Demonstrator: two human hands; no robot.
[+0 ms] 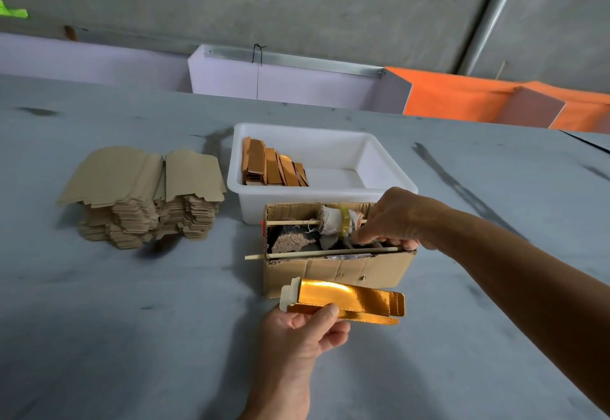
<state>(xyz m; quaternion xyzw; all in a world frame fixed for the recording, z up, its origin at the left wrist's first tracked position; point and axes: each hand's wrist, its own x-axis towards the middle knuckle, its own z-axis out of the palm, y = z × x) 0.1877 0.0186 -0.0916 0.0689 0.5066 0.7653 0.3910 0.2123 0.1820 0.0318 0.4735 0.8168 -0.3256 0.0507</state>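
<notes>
Gold carton (343, 301), half-folded, sits in the air just in front of the cardboard box (346, 271), pinched at one end only by the left hand (297, 330), so the free end could spring open. Right hand (392, 218) is in the box, fingers curled by the tape roll (336, 220), and I can't tell if it has tape. A hard tug could yank the roll's stick loose or drag the box across the bench (132, 320).

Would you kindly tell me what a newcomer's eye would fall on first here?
The shiny gold carton, pinched in the left grip low in the middle, stands out first. Just behind it the right grip reaches into an open cardboard box, with a white tub of folded pieces beyond. A stack of flat brown blanks sits at the left.
</notes>
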